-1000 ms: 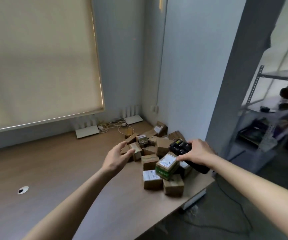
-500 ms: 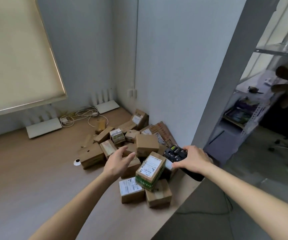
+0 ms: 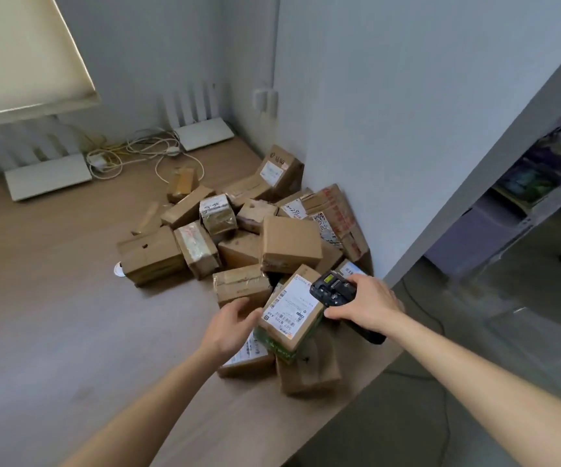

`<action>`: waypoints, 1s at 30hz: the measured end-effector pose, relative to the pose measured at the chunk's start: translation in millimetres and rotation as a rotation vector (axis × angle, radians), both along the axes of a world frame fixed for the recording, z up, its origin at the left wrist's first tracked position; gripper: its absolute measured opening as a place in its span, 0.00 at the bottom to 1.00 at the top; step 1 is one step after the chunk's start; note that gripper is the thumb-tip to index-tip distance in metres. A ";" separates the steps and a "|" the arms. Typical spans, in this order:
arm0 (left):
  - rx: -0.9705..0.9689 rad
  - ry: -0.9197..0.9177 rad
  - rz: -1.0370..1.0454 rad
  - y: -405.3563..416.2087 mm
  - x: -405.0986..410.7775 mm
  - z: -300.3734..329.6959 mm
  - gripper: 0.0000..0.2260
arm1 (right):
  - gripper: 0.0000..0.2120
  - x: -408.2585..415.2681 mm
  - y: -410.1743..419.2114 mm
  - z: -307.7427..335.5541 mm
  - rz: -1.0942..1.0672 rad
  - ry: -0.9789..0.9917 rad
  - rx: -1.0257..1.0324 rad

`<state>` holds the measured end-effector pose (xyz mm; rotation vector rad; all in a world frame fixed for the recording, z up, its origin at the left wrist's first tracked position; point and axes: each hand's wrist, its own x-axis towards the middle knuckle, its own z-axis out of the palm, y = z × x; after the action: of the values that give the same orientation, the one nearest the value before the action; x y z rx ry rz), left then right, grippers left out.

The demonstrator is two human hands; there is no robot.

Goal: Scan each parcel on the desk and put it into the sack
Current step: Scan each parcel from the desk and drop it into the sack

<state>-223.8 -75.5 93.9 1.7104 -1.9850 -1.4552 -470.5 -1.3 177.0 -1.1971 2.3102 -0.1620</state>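
Note:
A heap of several brown cardboard parcels [image 3: 289, 244] lies on the wooden desk [image 3: 53, 315] against the right wall. At its front a parcel with a white label and green band [image 3: 291, 311] sits tilted on top of others. My left hand [image 3: 230, 326] reaches to that parcel's left side, fingers relaxed, thumb near its label edge. My right hand [image 3: 366, 303] grips a black handheld scanner [image 3: 331, 289] just above the parcel's right end. No sack is in view.
Two white routers [image 3: 48, 176] [image 3: 203, 133] and a tangle of cables [image 3: 137, 151] lie at the back of the desk under a window blind [image 3: 19, 52]. The desk's front edge runs diagonally at lower right, with dark floor and shelving [image 3: 535, 183] beyond.
The view has swung down and closer to the heap. My left hand has come nearer the labelled parcel; my right hand with the scanner has stayed beside it.

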 end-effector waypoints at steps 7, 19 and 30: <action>0.095 -0.046 0.169 18.6 -15.3 -40.0 0.32 | 0.41 -24.2 -27.2 -40.9 0.146 -0.042 -0.019; 0.233 0.200 0.412 43.5 -35.3 -25.2 0.22 | 0.40 -34.7 -27.1 -46.7 0.201 -0.161 -0.079; 0.075 0.417 0.501 52.8 7.6 86.9 0.18 | 0.43 1.9 -21.5 53.8 0.279 -0.213 -0.291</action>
<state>-216.2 -22.7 180.7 1.6036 -1.2008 -1.5424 -468.6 -22.8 230.9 -1.5494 1.9581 -0.5111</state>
